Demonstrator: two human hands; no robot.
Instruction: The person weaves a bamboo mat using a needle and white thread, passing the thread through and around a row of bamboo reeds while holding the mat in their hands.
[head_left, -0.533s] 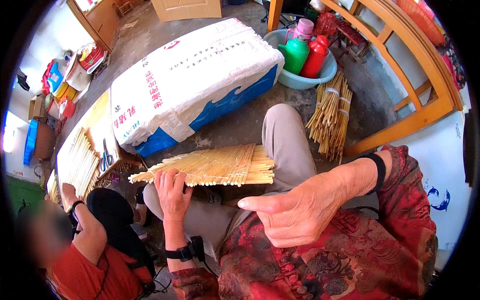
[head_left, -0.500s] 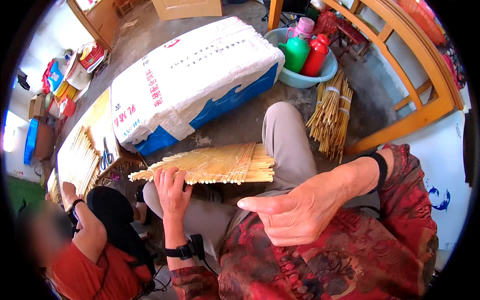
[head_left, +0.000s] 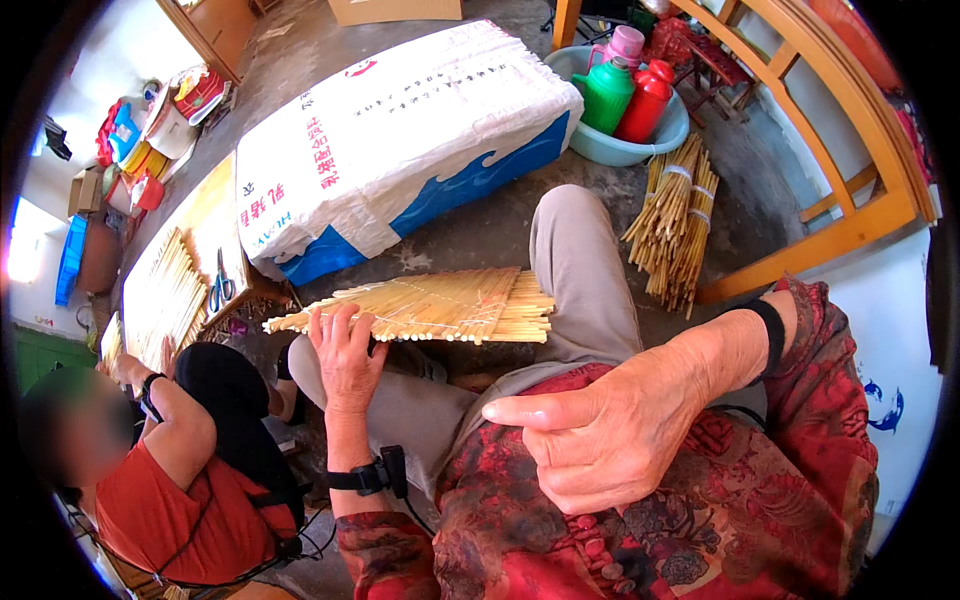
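Observation:
A flat mat of straw-coloured stalks (head_left: 430, 306), laid side by side and bound with thread, rests across my lap with its cut ends toward me. My left hand (head_left: 345, 355) grips its near edge toward the left end, fingers on top and the thumb lower down. My right hand (head_left: 600, 430) hovers over my torso, apart from the mat. Its fingers are curled in, with the thumb and forefinger side pressed together and pointing left. Whatever it holds is hidden or too thin to make out.
A large white-and-blue wrapped block (head_left: 400, 130) stands ahead. To its left are scissors (head_left: 221, 282) and loose stalks (head_left: 165, 290) on a board, beside a co-worker (head_left: 190, 500). At right lie tied stalk bundles (head_left: 672, 225), a blue basin (head_left: 660, 140) holding flasks, and a wooden frame (head_left: 850, 235).
The whole view has shifted slightly. My right hand has drawn back a little from the mat toward my body. My left hand keeps its grip.

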